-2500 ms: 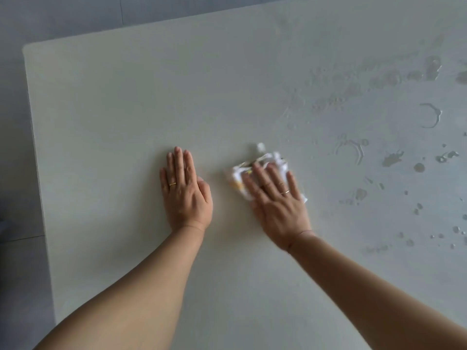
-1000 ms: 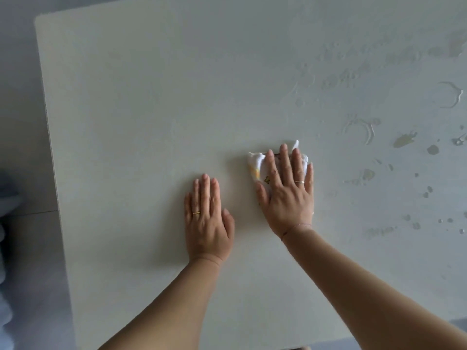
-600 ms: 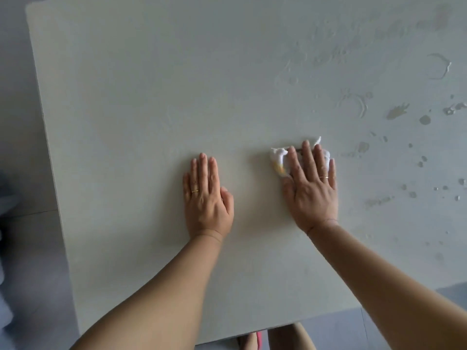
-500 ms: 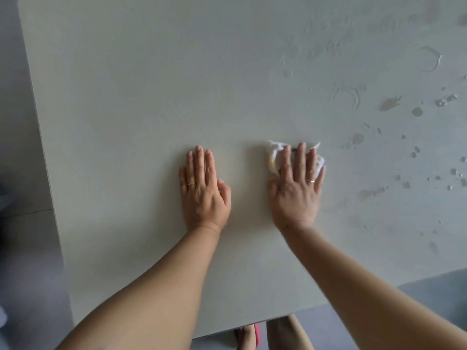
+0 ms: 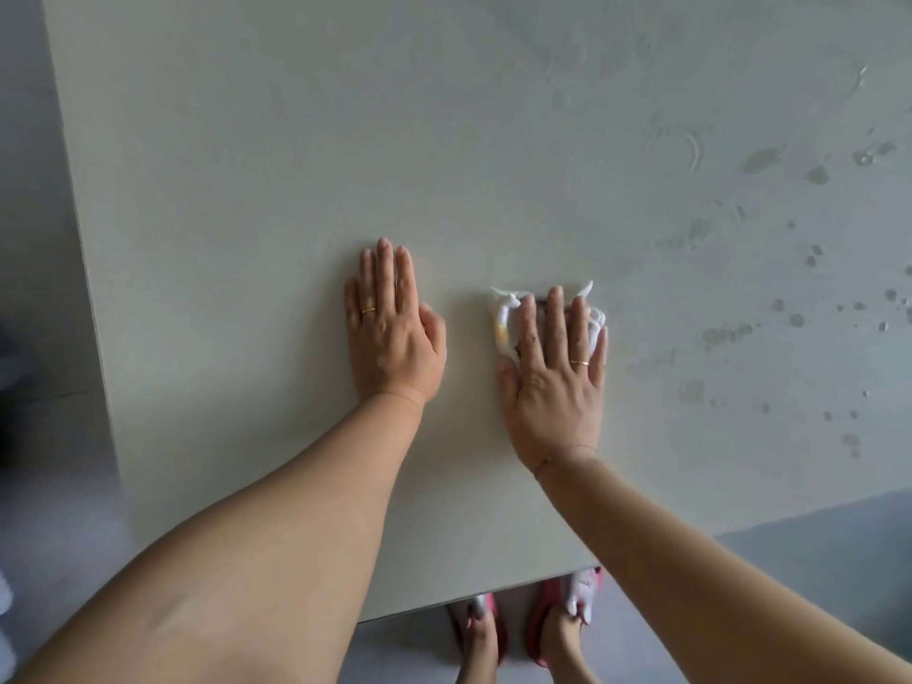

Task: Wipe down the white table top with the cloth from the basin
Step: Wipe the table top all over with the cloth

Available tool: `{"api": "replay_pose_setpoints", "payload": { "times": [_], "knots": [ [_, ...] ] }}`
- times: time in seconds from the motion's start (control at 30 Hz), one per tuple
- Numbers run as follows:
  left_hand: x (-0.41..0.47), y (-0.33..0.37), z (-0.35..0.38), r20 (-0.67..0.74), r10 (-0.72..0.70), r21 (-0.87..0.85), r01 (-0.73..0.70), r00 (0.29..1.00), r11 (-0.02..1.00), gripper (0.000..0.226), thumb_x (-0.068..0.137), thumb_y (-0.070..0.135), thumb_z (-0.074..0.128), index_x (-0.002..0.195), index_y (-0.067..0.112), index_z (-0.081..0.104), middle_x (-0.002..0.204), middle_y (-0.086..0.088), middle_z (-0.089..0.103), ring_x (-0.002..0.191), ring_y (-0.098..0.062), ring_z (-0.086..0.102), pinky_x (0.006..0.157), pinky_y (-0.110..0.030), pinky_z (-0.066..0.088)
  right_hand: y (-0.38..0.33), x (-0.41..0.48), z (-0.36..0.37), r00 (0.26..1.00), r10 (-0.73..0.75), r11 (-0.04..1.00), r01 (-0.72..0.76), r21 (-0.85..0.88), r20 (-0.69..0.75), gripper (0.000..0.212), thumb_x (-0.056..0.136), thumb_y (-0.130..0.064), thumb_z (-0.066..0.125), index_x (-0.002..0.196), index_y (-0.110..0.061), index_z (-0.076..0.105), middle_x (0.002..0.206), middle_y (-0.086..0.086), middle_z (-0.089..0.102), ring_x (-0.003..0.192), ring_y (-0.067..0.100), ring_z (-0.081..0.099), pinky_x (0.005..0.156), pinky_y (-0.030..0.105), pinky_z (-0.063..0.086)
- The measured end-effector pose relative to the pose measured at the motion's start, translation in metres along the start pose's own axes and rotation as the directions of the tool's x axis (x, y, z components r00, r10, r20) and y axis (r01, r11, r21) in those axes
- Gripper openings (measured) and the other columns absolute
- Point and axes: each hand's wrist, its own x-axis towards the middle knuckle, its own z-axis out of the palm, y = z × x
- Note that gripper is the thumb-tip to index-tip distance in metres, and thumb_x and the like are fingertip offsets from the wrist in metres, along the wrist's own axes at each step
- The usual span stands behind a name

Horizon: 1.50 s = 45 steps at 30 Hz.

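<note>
White counter point(image 5: 247, 165) looks dry at left, spotted with droplets point(image 5: 794, 318) at right. The right hand point(image 5: 552, 377) presses the bunched cloth point(image 5: 503, 313) flat mid-counter, grip apart, fingers straight; left hand point(image 5: 390, 333) lies flat beside it, grip apart too. Best, likely, to press evenly and sweep right through the droplets in overlapping passes.

Soft, dim light on the flat white counter point(image 5: 237, 199); wet sheen point(image 5: 861, 79) glints upper right; frame edges bow, blurred.
</note>
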Motion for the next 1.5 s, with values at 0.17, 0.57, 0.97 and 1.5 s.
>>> {"api": "replay_pose_setpoints", "payload": {
  "times": [0.17,0.57,0.97,1.5],
  "knots": [
    [0.000,0.000,-0.001,0.011,-0.012,0.035,0.012,1.000,0.999,0.062,0.088,0.021,0.035,0.147,0.006,0.026,0.157,-0.013,0.020,0.145,-0.029,0.016,0.117,-0.042,0.010,0.027,-0.014,-0.001,0.882,-0.463,0.877,0.470,-0.095,0.092,0.057,0.096,-0.041,0.033,0.149,-0.022,0.024,0.156,0.006,0.021,0.145,0.028,0.010,0.118,0.047,0.010],
    [-0.104,0.028,-0.004,-0.010,-0.072,0.015,0.072,0.997,0.997,0.062,0.090,0.026,0.030,0.147,0.003,0.025,0.155,-0.015,0.022,0.144,-0.030,0.019,0.117,-0.044,0.007,0.015,-0.083,0.006,0.961,-0.274,0.962,0.274,0.019,0.026,0.057,0.093,-0.038,0.038,0.146,-0.021,0.031,0.154,0.008,0.025,0.144,0.029,0.012,0.115,0.051,0.013],
    [-0.136,0.029,0.006,0.029,-0.120,-0.009,0.120,0.992,0.993,0.064,0.087,0.028,0.030,0.145,0.000,0.031,0.153,-0.016,0.027,0.142,-0.032,0.025,0.115,-0.046,0.018,0.012,-0.118,0.010,0.999,-0.046,0.998,0.046,0.044,0.008,0.059,0.091,-0.039,0.034,0.147,-0.020,0.028,0.155,0.011,0.022,0.144,0.031,0.011,0.115,0.050,0.008],
    [-0.136,0.031,0.006,0.057,-0.126,0.091,0.120,0.990,0.989,0.065,0.088,0.027,0.023,0.147,0.000,0.022,0.155,-0.017,0.021,0.144,-0.032,0.018,0.117,-0.045,0.013,0.060,-0.139,0.001,0.961,-0.271,0.963,0.270,0.019,0.053,0.065,0.084,-0.025,0.050,0.147,-0.024,0.030,0.155,0.006,0.022,0.144,0.030,0.012,0.116,0.048,0.009]
  ]
}}
